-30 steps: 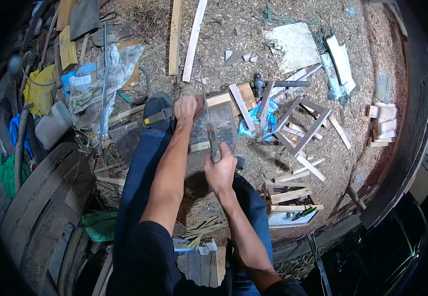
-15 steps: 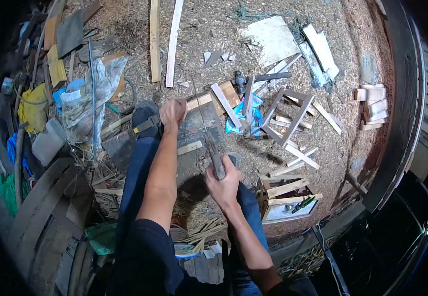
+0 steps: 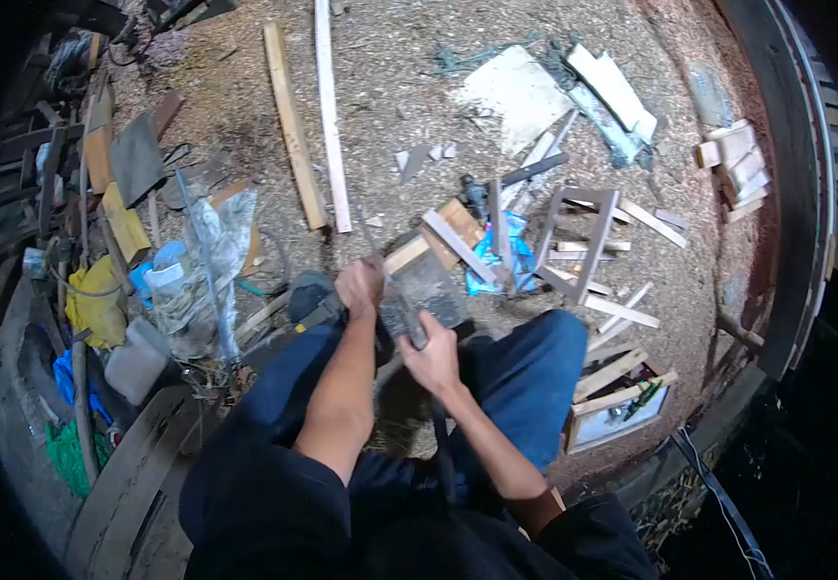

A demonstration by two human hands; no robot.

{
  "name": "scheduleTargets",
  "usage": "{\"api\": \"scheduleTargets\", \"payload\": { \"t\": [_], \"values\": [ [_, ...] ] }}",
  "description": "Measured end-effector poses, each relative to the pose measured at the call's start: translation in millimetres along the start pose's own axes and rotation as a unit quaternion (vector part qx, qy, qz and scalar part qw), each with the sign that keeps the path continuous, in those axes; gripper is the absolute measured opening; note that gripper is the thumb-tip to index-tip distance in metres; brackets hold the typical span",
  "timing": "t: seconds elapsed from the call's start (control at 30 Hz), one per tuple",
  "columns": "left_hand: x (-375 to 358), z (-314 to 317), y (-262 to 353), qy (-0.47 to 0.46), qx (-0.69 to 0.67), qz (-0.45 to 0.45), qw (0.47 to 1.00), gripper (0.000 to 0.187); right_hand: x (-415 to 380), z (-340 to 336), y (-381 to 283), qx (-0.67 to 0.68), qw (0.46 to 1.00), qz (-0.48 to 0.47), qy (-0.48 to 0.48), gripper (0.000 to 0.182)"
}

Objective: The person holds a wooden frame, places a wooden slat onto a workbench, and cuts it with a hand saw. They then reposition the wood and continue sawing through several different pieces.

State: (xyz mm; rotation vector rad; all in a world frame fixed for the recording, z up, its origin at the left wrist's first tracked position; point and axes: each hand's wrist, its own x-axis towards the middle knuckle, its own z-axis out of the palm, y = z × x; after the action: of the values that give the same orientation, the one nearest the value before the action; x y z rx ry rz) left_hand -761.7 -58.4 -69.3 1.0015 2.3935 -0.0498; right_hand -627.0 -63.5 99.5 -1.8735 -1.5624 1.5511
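Observation:
My right hand (image 3: pixel 431 356) is closed around the dark handle of a handsaw (image 3: pixel 405 319). Its thin blade points away from me and passes just right of my left hand (image 3: pixel 359 287). That hand is closed on a pale wood strip (image 3: pixel 407 255), pressing it against a dark, worn board (image 3: pixel 438 288) on the ground. The blade appears to lie across the strip near my left fingers, though blur hides whether it touches. My left foot (image 3: pixel 313 298) is beside the left hand.
Right of the board are a hammer (image 3: pixel 474 196), a small wooden frame (image 3: pixel 578 242), and several offcuts. A wooden box (image 3: pixel 622 411) stands by my right knee. Two long strips, one a yellowish batten (image 3: pixel 293 126), lie ahead. A plastic jug (image 3: pixel 137 362) and scrap crowd the left.
My right hand and the saw have shifted closer to my left hand. The view has tilted, so the surroundings sit lower, and my right knee now shows bent outward.

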Motion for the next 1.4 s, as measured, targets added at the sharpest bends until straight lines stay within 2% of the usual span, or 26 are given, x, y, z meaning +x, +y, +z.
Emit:
{"api": "scheduleTargets", "payload": {
  "t": [0.13,0.17,0.27,0.43,0.5,0.53,0.67,0.77,0.9,0.97,1.07,1.17,1.27,1.4],
  "values": [
    [-1.1,6.3,-10.4,0.047,-0.035,0.057,0.997,0.041,2.0,6.8,14.2,0.010,0.999,-0.014,0.049,0.018],
    [-1.2,5.7,-8.3,0.032,-0.048,0.049,0.997,0.041,3.2,5.3,14.7,0.022,0.998,-0.007,0.057,0.017],
    [-3.9,-12.2,1.1,0.021,-0.063,0.052,0.996,0.042,7.9,-4.0,1.2,-0.016,0.999,0.005,0.047,0.016],
    [4.6,6.6,-9.9,0.001,-0.075,0.045,0.996,0.042,3.3,3.8,-0.3,-0.030,0.999,0.001,0.022,0.017],
    [5.8,15.6,-15.3,0.029,-0.057,0.057,0.996,0.039,0.8,5.0,-1.1,-0.050,0.999,0.009,0.009,0.018],
    [2.0,10.2,-11.4,0.005,-0.024,0.054,0.998,0.030,0.0,4.2,-3.0,-0.069,0.998,0.013,-0.001,0.018],
    [3.1,10.7,-11.5,-0.013,-0.019,0.046,0.999,0.028,-6.7,-8.4,-17.0,-0.085,0.996,-0.003,-0.005,0.016],
    [1.1,6.7,-8.3,-0.013,-0.020,0.032,0.999,0.028,-22.0,-20.6,-15.7,-0.111,0.994,0.022,-0.012,0.015],
    [-3.7,6.3,-8.6,0.025,-0.032,0.055,0.998,0.033,-26.9,-18.5,-24.4,-0.097,0.995,-0.001,0.006,0.015],
    [-1.5,3.2,-7.3,-0.019,-0.040,0.035,0.998,0.037,-12.2,-13.6,-19.6,-0.113,0.993,-0.013,0.013,0.015],
    [-3.0,-2.7,-6.8,-0.024,-0.054,0.051,0.997,0.041,2.5,-16.4,-18.5,-0.120,0.992,-0.015,0.027,0.017],
    [-4.6,-18.9,-0.8,-0.046,-0.075,0.046,0.995,0.042,-17.9,-4.3,-23.1,-0.142,0.990,-0.021,0.003,0.019],
    [0.8,14.4,-10.1,-0.019,-0.083,0.037,0.996,0.039,-25.3,0.8,-24.6,-0.140,0.990,0.008,0.009,0.020],
    [-4.6,6.5,-9.8,-0.030,-0.080,0.034,0.996,0.034,-21.4,-5.1,-16.6,-0.125,0.992,0.016,0.016,0.016]
  ]
}}
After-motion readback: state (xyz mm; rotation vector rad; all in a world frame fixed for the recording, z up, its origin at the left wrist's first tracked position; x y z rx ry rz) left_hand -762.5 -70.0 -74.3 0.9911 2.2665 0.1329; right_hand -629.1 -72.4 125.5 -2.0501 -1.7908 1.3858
